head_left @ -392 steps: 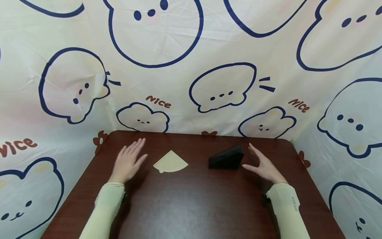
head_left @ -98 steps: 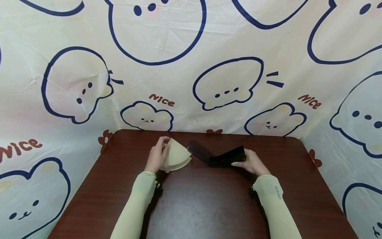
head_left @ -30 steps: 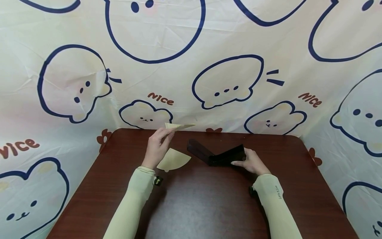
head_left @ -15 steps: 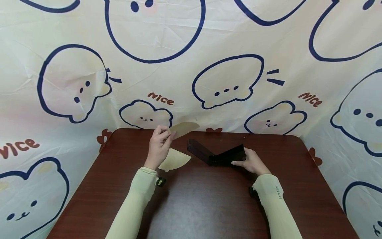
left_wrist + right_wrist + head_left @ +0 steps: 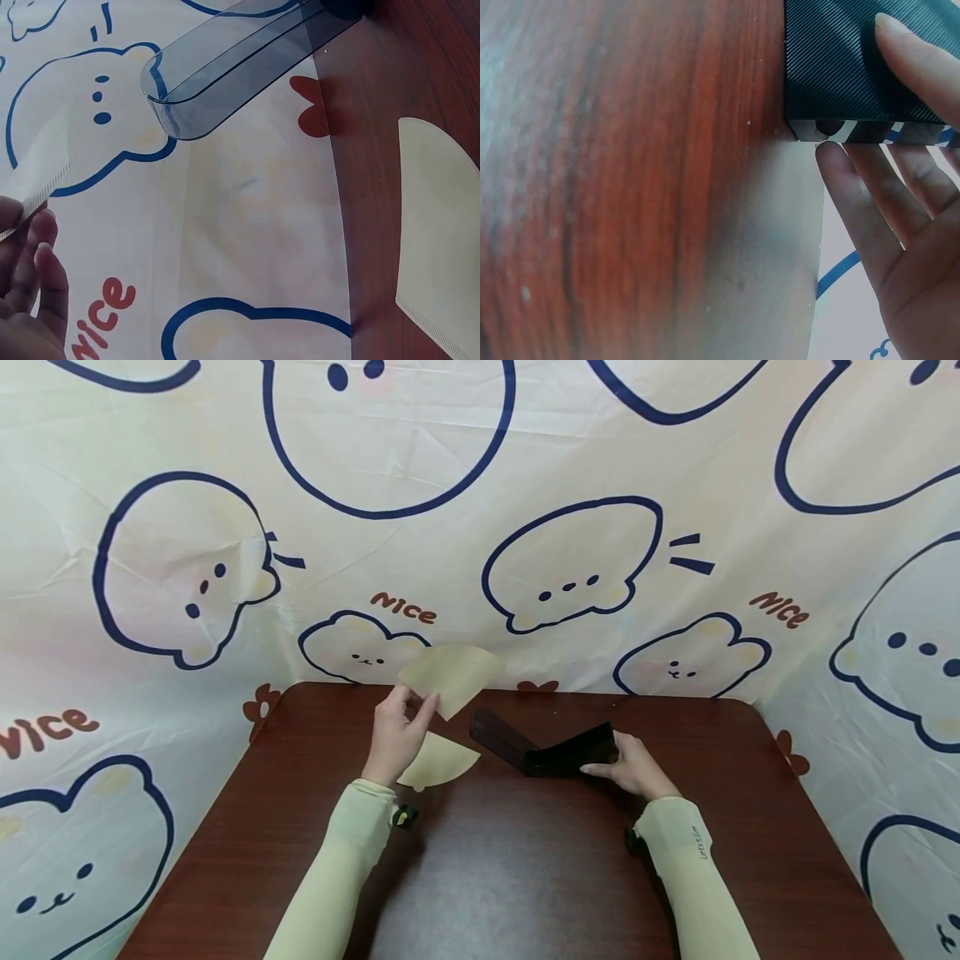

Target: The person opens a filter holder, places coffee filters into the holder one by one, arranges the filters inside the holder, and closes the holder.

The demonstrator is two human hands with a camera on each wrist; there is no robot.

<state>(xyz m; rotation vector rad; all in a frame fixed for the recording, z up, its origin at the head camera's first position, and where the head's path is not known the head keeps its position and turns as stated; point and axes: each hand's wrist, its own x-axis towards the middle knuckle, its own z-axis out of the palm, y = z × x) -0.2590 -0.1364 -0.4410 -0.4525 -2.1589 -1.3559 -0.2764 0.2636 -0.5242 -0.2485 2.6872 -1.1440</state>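
A cream fan-shaped coffee filter (image 5: 459, 677) is raised above the table's far edge, pinched by my left hand (image 5: 393, 735) between thumb and fingers. In the left wrist view its crimped seam shows. Below that hand a second coffee filter (image 5: 444, 762) lies flat on the table, partly behind my fingers. My right hand (image 5: 637, 768) grips the end of a black ribbed box (image 5: 573, 753), thumb on the near side. Its smoky see-through lid (image 5: 498, 737) stands swung open to the left. In the right wrist view, fingers reach behind the box (image 5: 840, 67). The box's inside is too dark to make out.
The dark brown wooden table (image 5: 480, 868) ends at a pale curtain (image 5: 420, 560) printed with blue cartoon bears, which closes off the back and both sides. The lid's tip is close to the filter on the table.
The box, first closed and untouched, is now held with its lid open. My left hand has lifted one filter off another and just turned it from edge-on to face-on. My right hand stays put.
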